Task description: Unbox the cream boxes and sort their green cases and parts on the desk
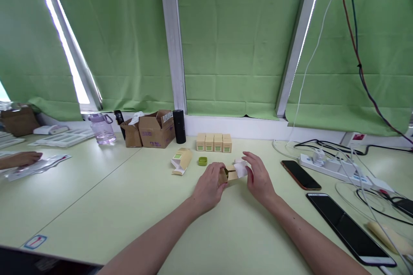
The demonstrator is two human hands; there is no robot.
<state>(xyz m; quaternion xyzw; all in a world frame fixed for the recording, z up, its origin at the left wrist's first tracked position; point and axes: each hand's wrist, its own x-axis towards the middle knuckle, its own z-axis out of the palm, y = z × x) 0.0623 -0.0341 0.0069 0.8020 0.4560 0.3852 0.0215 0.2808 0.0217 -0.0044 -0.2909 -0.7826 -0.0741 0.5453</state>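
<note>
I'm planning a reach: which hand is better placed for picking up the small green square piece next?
Probably the left hand: it is nearer the green piece, while the right hand is across the small box. The left holds that box, though.

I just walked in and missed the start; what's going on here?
A person's left hand holds a small box, with the right hand at its white flap. An opened box lies beyond, near a green dish; four more boxes stand in a row. Another person's hand is at far left.
</note>
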